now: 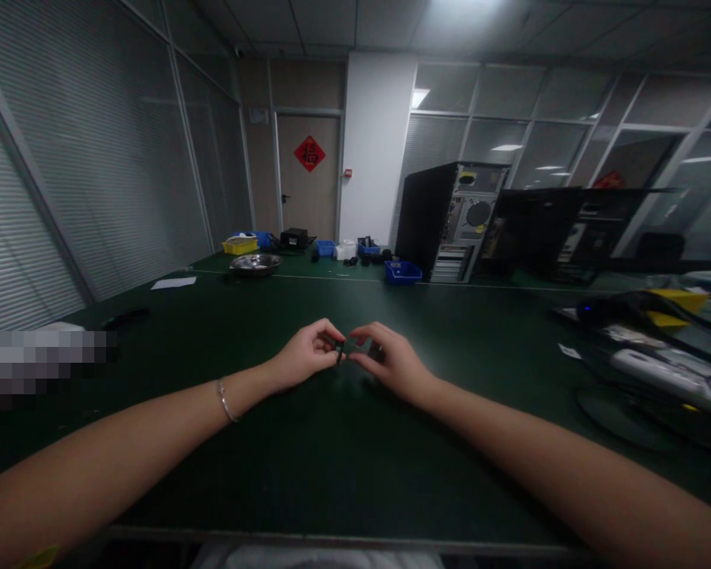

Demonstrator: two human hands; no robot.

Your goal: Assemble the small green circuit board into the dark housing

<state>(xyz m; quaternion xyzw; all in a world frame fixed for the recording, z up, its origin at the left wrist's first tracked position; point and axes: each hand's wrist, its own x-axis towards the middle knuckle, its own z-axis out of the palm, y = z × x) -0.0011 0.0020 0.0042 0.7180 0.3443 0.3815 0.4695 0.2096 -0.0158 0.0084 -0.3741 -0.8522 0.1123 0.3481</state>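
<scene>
Above the green table [284, 466], my left hand [305, 353] pinches a small, thin, dark piece [340, 352] between thumb and fingertips. The piece stands on edge, and its kind is too small and dim to tell. Facing it from close by, my right hand [391, 359] has its thumb and forefinger curved toward the same piece. A faint greyish patch shows between those right fingertips. Whether it is a separate clear part, I cannot make out. Both hands meet near the middle of the view, slightly above the tabletop.
At the back are a metal bowl [256, 264], a yellow bin [240, 246], a blue bin [403, 273] and a black computer tower [450, 221]. White paper [174, 283] lies at the left. Cables and equipment [669, 371] crowd the right side.
</scene>
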